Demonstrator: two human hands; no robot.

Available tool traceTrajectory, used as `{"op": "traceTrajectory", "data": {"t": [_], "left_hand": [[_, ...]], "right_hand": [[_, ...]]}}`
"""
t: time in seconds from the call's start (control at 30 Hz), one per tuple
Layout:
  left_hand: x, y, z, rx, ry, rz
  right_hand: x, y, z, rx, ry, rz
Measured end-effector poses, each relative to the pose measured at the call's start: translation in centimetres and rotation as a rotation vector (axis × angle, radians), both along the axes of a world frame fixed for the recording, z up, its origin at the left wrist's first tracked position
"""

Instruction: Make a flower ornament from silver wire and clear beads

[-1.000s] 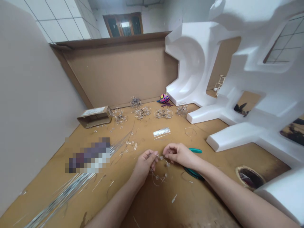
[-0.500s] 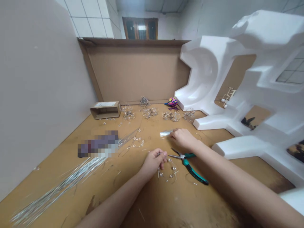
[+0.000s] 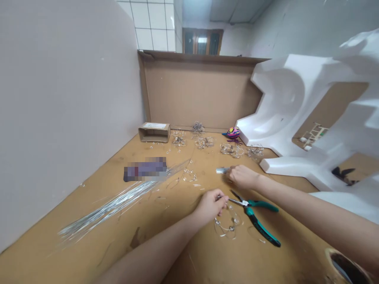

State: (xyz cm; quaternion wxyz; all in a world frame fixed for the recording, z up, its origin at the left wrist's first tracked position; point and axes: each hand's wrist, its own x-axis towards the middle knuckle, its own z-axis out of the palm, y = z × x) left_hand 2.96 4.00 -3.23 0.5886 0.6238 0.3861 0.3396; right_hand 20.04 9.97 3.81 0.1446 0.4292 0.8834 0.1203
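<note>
The left hand point(image 3: 211, 206) pinches the beaded wire piece point(image 3: 231, 228), which hangs just below and right of its fingers.

Teal-green and black handles mark the long-nosed metal pliers point(image 3: 245, 203). Beside them, the beaded wire loop point(image 3: 232, 228) is clear and silver. Beyond them, the small rounded figure point(image 3: 233, 132) is patterned in pink, yellow, blue and black. Left of them, the long straight wires point(image 3: 118, 205) are silver-grey. Under them, the flat desk point(image 3: 183, 256) is tan-brown, with darker stains.
</note>
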Motion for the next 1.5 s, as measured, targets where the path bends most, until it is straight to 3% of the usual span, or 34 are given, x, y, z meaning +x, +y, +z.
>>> {"op": "traceTrajectory", "data": {"t": [0.2,0.37,0.57,0.83,1.0,1.23,1.5], "left_hand": [[-0.3,-0.5,-0.3,0.159,0.100,0.003],[-0.5,-0.7,0.3,0.256,0.149,0.009],[-0.5,-0.6,0.2,0.325,0.202,0.012],[-0.3,-0.7,0.0,0.366,0.261,0.039],[-0.3,-0.7,0.1,0.373,0.266,0.035],[-0.4,-0.6,-0.1,0.333,0.247,0.034],[-0.4,-0.4,0.0,0.296,0.209,0.002]], "right_hand": [[0.6,0.2,1.3,0.009,-0.005,-0.124],[-0.6,0.4,0.9,-0.052,-0.020,-0.214],[-2.6,1.4,-0.2,-0.106,-0.044,-0.304],[-3.0,1.5,0.7,-0.239,-0.074,-0.373],[-3.0,1.3,0.5,-0.234,-0.015,-0.408],[-1.7,2.3,0.8,-0.238,0.240,-0.453],[-0.4,2.7,1.7,-0.217,0.872,-0.432]]}}
